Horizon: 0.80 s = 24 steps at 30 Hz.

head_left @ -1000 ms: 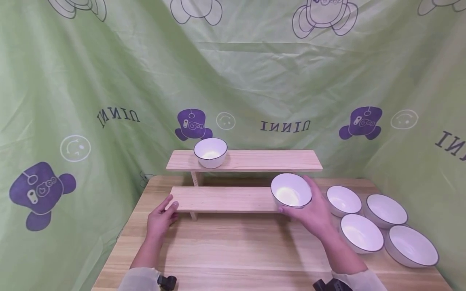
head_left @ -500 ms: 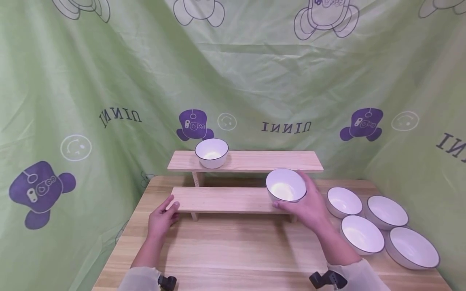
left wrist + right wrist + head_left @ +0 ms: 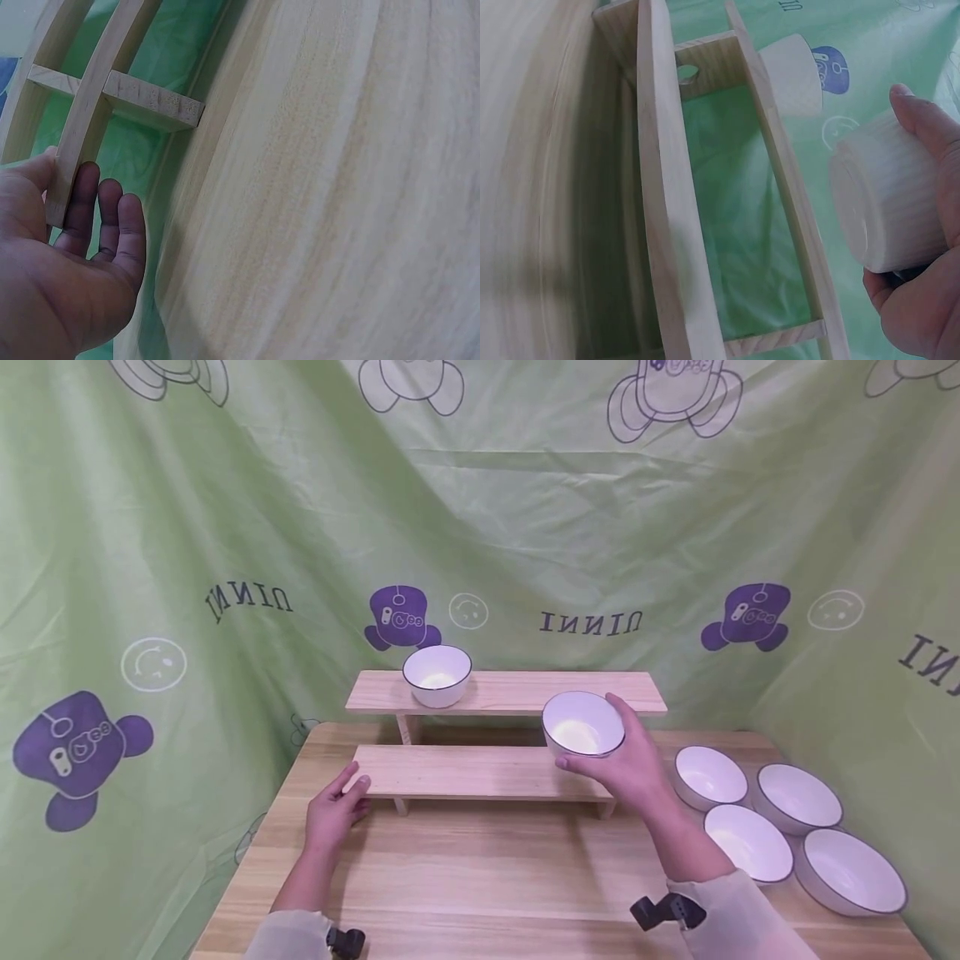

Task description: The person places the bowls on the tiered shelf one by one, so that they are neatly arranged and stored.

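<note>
My right hand [image 3: 630,763] grips a white bowl with a dark rim [image 3: 583,723] by its right side, thumb at the front. In the right wrist view this bowl [image 3: 889,195] is off the wood, its base showing, beside the shelf boards. A two-step wooden shelf [image 3: 465,772] stands on the table. My left hand [image 3: 332,814] pinches the left end of its lower board; in the left wrist view the thumb and fingers [image 3: 112,225] lie on either side of the board [image 3: 75,157]. Another white bowl [image 3: 437,677] sits upright on the upper board, left of its middle.
At the right of the wooden table [image 3: 480,893] several more white bowls stand close together, among them a small one [image 3: 709,777] and a larger one [image 3: 851,872]. A green printed cloth [image 3: 510,543] hangs behind and at both sides.
My right hand has raised the bowl and carried it slightly left and away, from the lower board's right end up toward the upper board. My left hand has stayed in place.
</note>
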Available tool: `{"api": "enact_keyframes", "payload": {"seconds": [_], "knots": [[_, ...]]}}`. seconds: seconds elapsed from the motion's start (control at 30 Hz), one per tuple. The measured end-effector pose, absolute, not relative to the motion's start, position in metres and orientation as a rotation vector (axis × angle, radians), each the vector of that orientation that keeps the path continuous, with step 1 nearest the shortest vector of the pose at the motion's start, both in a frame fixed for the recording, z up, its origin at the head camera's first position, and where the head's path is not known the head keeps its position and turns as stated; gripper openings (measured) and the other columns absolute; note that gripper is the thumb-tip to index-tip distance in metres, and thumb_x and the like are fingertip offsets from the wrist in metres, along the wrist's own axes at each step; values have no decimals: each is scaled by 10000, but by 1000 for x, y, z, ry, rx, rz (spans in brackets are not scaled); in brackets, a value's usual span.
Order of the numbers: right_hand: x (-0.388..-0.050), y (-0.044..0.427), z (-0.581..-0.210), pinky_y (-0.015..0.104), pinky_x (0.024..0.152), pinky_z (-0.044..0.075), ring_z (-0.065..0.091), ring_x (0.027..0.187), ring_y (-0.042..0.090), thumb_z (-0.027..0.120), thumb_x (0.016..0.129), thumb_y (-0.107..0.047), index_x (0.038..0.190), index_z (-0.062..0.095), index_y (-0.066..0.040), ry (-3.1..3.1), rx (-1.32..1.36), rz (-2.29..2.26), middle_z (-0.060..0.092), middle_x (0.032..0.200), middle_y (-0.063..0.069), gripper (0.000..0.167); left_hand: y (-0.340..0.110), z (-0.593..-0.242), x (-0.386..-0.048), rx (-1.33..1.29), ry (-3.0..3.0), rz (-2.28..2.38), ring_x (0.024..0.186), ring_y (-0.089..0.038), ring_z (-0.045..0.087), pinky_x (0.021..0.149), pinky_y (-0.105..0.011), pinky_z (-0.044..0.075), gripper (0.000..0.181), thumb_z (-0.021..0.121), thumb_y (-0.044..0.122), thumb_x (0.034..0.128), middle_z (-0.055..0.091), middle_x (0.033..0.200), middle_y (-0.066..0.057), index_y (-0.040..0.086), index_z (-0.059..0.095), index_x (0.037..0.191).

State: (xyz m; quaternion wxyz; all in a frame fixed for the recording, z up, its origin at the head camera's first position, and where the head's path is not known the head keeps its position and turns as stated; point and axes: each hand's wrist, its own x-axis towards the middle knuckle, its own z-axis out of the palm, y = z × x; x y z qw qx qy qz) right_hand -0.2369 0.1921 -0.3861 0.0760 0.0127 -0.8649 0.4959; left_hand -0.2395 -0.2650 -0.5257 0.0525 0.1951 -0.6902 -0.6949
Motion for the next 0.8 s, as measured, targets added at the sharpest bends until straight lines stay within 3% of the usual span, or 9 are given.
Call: {"api": "enact_keyframes", "payload": {"seconds": [0.13,0.4,0.67,0.8], "knots": [[-242,188,-386,609,1116,440,477,1337,425,1008,569,-542,1647,260,-209,-2584,40,1472,445,1532,234,1354,-265,-527,-241,601,-2115,-2103,935,-205,732,910,-368,635,654,796,350,938,597,1344,-212,184,543,1518],[-255,181,-388,549,1091,459,512,1300,395,1015,576,-507,1631,297,-188,-2549,71,1469,490,1499,217,1315,-263,-527,-241,581,-2098,-2095,911,-202,736,895,-371,643,669,826,376,904,658,1210,-135,192,573,1496],[-265,172,-387,566,1106,453,487,1327,409,1026,557,-491,1637,282,-202,-2524,86,1529,460,1518,228,1343,-262,-523,-242,587,-2097,-2120,916,-208,733,928,-399,629,633,790,314,948,578,1374,-253,171,547,1514],[-270,168,-386,587,1129,440,476,1344,415,1024,544,-514,1637,281,-197,-2526,97,1528,449,1528,229,1359,-259,-510,-236,572,-2105,-2131,928,-242,734,931,-418,628,619,779,264,963,627,1285,-229,127,537,1515]]}}
